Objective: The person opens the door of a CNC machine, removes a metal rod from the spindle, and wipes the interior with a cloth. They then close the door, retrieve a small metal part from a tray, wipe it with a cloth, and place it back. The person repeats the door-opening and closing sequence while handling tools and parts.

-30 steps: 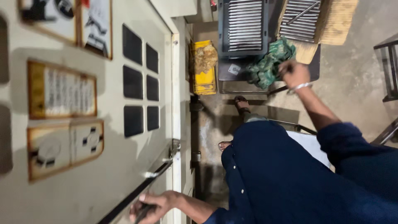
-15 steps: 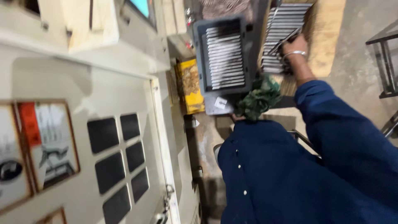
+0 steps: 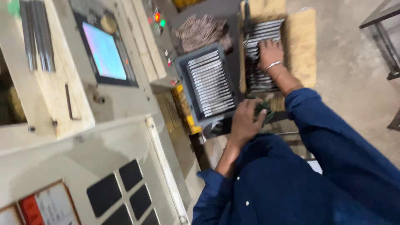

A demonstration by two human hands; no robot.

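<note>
Left grip (image 3: pixel 245 121) closes on a dark green rag (image 3: pixel 263 110), just below a grey tray (image 3: pixel 207 85) of flat metal strips. Right grip (image 3: pixel 270 53), arm outstretched, presses fingers spread on shiny, overlapping strips (image 3: pixel 260 37) stacked in a wooden crate (image 3: pixel 299 46).

Your left hand (image 3: pixel 245 121) grips a dark green cloth (image 3: pixel 263 111), soft, crumpled. Your right hand (image 3: pixel 270 53) rests on bare metal strips (image 3: pixel 259 62), dull sheen, in a rough, matt wooden box (image 3: pixel 298 50). Grey plastic tray (image 3: pixel 185 85) w/ similar strips. Machine screen (image 3: pixel 104 50) glossy; concrete floor (image 3: pixel 354 75) matt.
</note>
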